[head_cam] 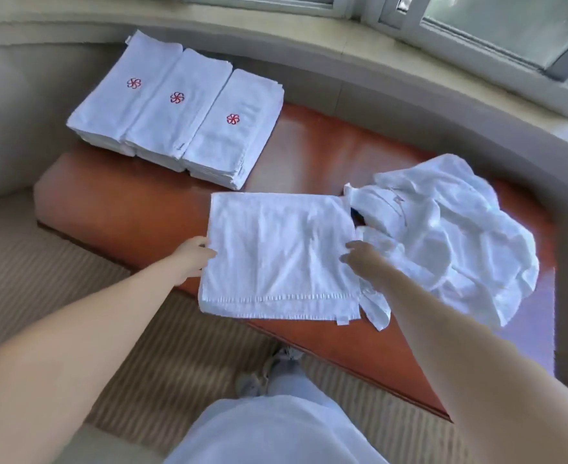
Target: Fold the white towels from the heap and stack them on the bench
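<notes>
A white towel (279, 256) lies spread flat on the orange-brown bench (135, 209), its hemmed edge hanging slightly over the near side. My left hand (193, 254) grips the towel's left edge. My right hand (364, 259) grips its right edge, fingers curled at the cloth. Right of it sits the crumpled heap of white towels (450, 236). At the bench's far left stand three stacks of folded towels (175, 112), each topped with a red flower emblem.
A curved beige window ledge (342, 61) runs behind the bench, with window frames (476, 31) above. Striped carpet (162, 356) covers the floor in front. My legs in pale trousers (275, 426) and a shoe (259, 373) stand close to the bench's near edge.
</notes>
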A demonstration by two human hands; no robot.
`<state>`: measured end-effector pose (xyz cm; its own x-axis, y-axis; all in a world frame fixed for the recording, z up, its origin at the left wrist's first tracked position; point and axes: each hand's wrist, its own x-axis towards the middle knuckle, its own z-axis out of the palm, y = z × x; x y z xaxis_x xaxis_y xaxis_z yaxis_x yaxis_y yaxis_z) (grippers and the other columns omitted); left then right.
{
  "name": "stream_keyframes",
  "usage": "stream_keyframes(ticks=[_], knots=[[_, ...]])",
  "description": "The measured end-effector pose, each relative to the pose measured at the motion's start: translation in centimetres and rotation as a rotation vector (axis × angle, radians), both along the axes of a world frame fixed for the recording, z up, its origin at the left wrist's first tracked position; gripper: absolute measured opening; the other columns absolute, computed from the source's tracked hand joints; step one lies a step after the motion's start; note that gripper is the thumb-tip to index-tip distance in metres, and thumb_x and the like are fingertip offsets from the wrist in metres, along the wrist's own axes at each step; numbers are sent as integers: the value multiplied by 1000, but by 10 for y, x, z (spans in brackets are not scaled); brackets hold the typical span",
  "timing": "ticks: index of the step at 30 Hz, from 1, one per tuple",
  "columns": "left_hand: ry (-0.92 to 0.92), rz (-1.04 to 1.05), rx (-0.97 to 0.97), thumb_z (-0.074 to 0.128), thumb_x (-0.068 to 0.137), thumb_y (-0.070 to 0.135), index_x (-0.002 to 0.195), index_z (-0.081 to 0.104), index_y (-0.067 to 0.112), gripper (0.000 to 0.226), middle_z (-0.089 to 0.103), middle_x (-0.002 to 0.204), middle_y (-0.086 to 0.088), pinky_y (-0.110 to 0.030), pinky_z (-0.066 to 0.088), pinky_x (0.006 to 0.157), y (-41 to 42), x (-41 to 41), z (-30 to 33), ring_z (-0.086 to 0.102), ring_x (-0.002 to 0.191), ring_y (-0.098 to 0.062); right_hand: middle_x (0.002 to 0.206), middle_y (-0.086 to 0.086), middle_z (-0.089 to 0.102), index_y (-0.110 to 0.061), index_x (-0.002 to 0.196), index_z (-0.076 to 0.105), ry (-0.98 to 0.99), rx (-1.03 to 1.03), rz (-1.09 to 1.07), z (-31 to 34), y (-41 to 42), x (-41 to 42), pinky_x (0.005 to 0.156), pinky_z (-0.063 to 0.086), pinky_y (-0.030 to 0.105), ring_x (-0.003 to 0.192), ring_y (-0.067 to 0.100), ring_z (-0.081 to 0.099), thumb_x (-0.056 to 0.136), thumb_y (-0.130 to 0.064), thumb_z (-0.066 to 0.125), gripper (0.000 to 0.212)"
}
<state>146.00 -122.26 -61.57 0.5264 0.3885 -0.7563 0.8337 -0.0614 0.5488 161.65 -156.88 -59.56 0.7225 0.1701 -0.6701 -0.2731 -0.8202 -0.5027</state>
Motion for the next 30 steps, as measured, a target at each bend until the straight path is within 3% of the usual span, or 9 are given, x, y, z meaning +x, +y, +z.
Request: stream_keyframes(ticks=[4,7,9,11,14,17,19,25,30], knots=[[148,-66,69,54,100,21,150,46,17,51,54,145,-7,-45,50,107,-2,-19,-44,57,125,-26,114,11,60,-8,139,59,90,-85,-24,-45,-11,-13,77,49,31,88,22,57,97,-12,61,42],[216,-65,130,51,99,17,149,46,15,50,58,133,-7,-45,54,99,-6,-30,-66,60,114,-27,124,19,64,0,131,60,134,-164,-46,-66,-18,-16,95,53,43,107,35,64,93,-10,61,40],[236,-53,201,53,99,15,148,43,11,50,57,118,-5,-41,57,89,-8,-37,-82,61,104,-29,111,13,62,-6,122,57,153,-216,-79,-74,-22,-17,81,54,37,98,33,64,85,-18,60,39],[268,-32,238,53,98,11,142,46,11,44,56,120,-9,-36,54,80,-11,-41,-93,62,99,-30,108,10,60,-10,134,50,174,-232,-144,-84,-26,-19,68,45,30,88,29,62,83,-18,59,53],[309,44,177,54,97,6,103,51,18,14,55,112,-9,-41,57,88,-18,-45,-107,61,95,-28,119,16,62,-11,150,41,182,-193,-284,-105,-34,-19,63,42,28,88,27,58,90,-10,60,64],[296,137,108,58,97,7,118,56,9,21,61,109,-6,-43,58,94,-20,-46,-119,65,103,-28,95,15,59,-7,122,61,210,-129,-360,-119,-39,-18,65,41,31,77,26,52,90,-7,61,32],[282,196,66,60,99,14,123,59,8,25,63,119,-9,-42,59,92,-22,-45,-123,66,109,-27,83,9,52,0,123,60,237,-107,-399,-125,-42,-19,72,42,37,78,25,50,91,-8,62,33],[222,279,85,52,102,15,116,61,10,17,63,117,-5,-27,53,64,-26,-46,-128,67,106,-27,98,7,53,-9,128,58,226,-63,-522,-141,-41,-23,74,50,38,82,23,55,91,-12,64,37],[170,291,103,53,101,16,92,58,14,11,59,100,3,-30,58,73,-25,-54,-129,68,95,-22,94,6,62,-10,113,56,264,54,-689,-152,-44,-34,94,59,44,76,18,63,91,-12,72,28]])
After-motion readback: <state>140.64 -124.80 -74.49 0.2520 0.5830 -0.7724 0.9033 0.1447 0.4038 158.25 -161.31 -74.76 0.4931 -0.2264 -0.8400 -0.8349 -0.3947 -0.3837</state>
